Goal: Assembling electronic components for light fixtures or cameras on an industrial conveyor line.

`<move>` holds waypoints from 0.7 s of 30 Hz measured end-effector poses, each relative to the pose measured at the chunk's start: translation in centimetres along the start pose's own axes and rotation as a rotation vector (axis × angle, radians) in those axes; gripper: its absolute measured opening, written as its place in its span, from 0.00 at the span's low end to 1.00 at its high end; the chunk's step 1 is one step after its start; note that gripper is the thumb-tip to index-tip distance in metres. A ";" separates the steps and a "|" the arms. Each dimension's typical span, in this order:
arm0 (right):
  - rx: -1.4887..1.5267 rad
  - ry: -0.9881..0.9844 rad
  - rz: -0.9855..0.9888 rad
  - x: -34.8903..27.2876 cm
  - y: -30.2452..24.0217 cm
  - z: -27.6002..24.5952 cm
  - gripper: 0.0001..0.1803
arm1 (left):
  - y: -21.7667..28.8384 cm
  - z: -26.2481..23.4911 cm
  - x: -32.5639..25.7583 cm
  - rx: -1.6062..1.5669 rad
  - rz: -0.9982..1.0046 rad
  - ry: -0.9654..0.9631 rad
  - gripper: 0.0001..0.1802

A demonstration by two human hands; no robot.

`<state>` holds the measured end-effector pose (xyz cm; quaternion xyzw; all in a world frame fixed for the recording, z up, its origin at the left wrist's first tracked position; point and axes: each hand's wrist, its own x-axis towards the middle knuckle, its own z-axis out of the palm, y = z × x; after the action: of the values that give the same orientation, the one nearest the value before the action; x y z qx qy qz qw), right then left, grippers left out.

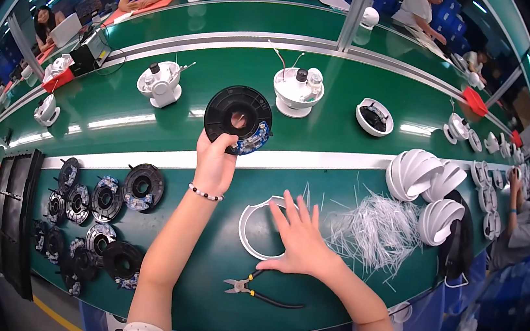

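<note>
Head view, only one angle. Left hand (214, 163) reaches out over the green workbench (210, 303) and grips a black round disc part (239, 121) by its lower edge, fingers closed on the rim, disc held up near the white stripe (318, 162) along the belt. A small blue circuit board (253, 143) shows on the disc's lower right edge. A beaded bracelet (204, 193) sits on that wrist.

Right hand (301, 236) lies flat on the bench, fingers spread open, gripping nothing, resting on the right side of a white plastic ring (246, 229). Black-handled cutting pliers (257, 291) lie just below that hand, close to the bench edge, untouched.

Right of the hand: a loose pile of white cut tie ends (379, 227), near it. Beyond that, stacked white dome covers (418, 173).

Left of the left forearm: a cluster of the same black discs (104, 203), some on edge, some flat. A black tray (14, 215) stands at the far left.

On the belt beyond the held disc: two white camera bodies (160, 83) (298, 89) and a white base with black insert (374, 116). Other people sit at the far side and the right end.
</note>
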<state>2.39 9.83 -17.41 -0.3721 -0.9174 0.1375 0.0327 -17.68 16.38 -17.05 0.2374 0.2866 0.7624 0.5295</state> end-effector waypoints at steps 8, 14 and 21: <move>0.726 0.505 0.077 1.7 3.1 0.2 0.59 | -1.7 1.3 -1.3 -0.014 0.096 -0.011 0.26; 1.462 0.713 0.133 5.5 1.6 -1.0 0.60 | -4.6 1.0 -3.0 0.022 -0.068 -0.326 0.31; 0.933 0.762 -0.067 5.2 2.0 -2.3 0.62 | -0.5 -0.2 -1.8 -0.190 -0.580 -0.573 0.50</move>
<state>0.39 15.35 -15.97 -0.3126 -0.6951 0.3812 0.5233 -16.84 14.81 -17.66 0.2996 0.1110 0.5076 0.8001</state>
